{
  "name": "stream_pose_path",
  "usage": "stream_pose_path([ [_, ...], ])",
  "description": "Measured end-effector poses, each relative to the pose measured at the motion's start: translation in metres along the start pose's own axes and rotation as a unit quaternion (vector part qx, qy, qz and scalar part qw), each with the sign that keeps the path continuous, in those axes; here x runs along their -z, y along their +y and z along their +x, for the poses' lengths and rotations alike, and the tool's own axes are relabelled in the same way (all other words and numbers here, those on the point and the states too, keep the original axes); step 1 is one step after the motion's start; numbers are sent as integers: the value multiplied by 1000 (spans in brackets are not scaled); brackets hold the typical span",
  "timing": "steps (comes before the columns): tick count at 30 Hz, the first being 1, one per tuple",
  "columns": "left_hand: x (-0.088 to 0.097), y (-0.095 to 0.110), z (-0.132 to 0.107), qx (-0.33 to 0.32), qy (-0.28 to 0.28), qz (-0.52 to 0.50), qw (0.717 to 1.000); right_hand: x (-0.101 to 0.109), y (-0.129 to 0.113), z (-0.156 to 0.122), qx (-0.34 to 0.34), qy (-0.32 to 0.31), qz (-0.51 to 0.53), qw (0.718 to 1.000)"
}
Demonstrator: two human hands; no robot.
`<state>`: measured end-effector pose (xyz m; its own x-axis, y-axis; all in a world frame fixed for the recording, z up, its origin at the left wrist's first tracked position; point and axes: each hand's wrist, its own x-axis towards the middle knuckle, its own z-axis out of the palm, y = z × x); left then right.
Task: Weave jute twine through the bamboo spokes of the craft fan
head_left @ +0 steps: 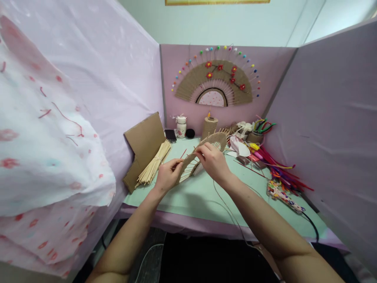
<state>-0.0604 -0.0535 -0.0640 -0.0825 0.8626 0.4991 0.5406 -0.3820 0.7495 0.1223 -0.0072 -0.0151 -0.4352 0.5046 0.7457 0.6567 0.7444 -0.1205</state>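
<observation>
Over tbl (176,205): L grip (167,175), R grip (214,161) on fan (217,138).

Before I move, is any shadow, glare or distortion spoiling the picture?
Head view: a soft shadow lies on the pale green tabletop, below the left hand and right hand; head view: the pale wall brightens toward the top right; head view: wide-angle stretch widens the white, red-patterned cloth; head view: strands in the curved tan woven piece are too fine to separate.
</observation>
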Motion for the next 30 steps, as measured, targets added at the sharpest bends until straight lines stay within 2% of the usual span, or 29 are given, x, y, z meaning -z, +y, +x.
stream_pose_path([
  [4,9,12,7,19,-63,1,998,-9,7,-11,-62,3,72,995],
  [6,14,23,14,10,-95,16,995,-13,9,-12,-75,1,90,993],
  [8,16,35,24,-13,-104,39,994,-16,10,-12,-85,-1,100,991],
  [10,14,45,34,-30,-99,55,993,-19,10,-12,-93,0,108,990],
  [14,0,52,47,-47,-130,64,988,-19,14,-11,-100,2,124,987],
  [19,-8,48,45,-17,-92,63,994,-7,26,-9,-101,12,115,988],
  [23,-8,50,42,-6,-84,60,995,2,34,-3,-69,10,67,995],
  [30,-14,53,38,-3,-42,66,997,11,31,7,-57,2,-43,997],
])
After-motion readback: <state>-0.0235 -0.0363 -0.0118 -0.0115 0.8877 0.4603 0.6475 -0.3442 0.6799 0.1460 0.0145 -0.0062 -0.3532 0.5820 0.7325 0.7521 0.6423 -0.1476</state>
